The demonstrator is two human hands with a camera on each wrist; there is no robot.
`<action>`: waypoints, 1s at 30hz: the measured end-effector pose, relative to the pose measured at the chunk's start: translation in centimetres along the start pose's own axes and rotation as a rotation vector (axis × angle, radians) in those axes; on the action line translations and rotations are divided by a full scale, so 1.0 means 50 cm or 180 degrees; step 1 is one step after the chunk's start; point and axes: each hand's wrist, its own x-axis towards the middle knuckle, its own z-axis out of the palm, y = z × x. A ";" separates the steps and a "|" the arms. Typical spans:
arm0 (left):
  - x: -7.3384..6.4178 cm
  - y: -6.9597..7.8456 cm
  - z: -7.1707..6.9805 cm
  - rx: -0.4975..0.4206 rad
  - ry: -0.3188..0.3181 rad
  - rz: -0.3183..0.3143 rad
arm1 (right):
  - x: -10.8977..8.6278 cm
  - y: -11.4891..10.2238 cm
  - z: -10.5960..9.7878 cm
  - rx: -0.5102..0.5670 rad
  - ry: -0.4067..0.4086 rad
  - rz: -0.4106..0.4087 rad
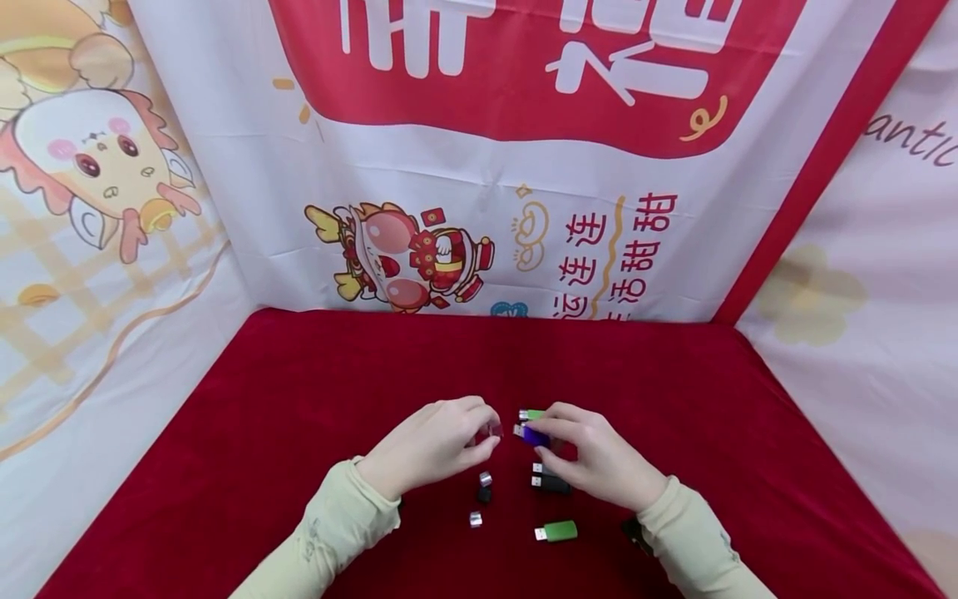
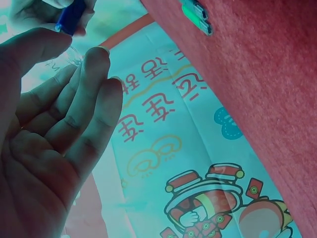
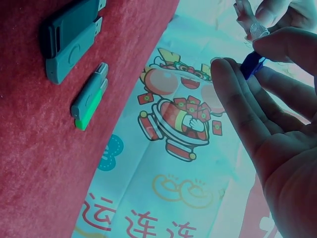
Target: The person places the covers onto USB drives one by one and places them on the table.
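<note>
1. We have the purple drive up off the cloth, pinched in the right hand, plug pointing left.
2. Left hand is just left of the plug, fingertips pinching a small clear piece. Looks like a cap; we can't make out its full shape.
3. Risk: both grips are fingertip-only. If the plug meets that piece off-angle, we could twist the drive or drop the piece.
4. Risk: the right hand hangs over the far green drive and the dark drives. Dip low and we'd knock them askew.
5. Risk: a wide left move could scatter the silvery caps. The right sleeve could drag the dark item beside it.
6. Surface: red cloth, plush-looking; small parts could snag.
7. Room: printed sheets far, left and right.
</note>
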 end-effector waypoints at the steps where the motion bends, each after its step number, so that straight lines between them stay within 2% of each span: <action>1: 0.000 0.001 0.001 0.0002 -0.0007 0.0008 | 0.000 0.000 0.001 0.0011 -0.0003 -0.0009; 15: 0.003 0.010 0.015 0.0079 -0.0172 0.0012 | -0.001 0.006 0.017 -0.0016 -0.0148 0.0034; 30: 0.001 0.013 0.023 0.0281 -0.0173 0.0018 | -0.005 0.003 0.025 -0.0093 -0.0230 0.0065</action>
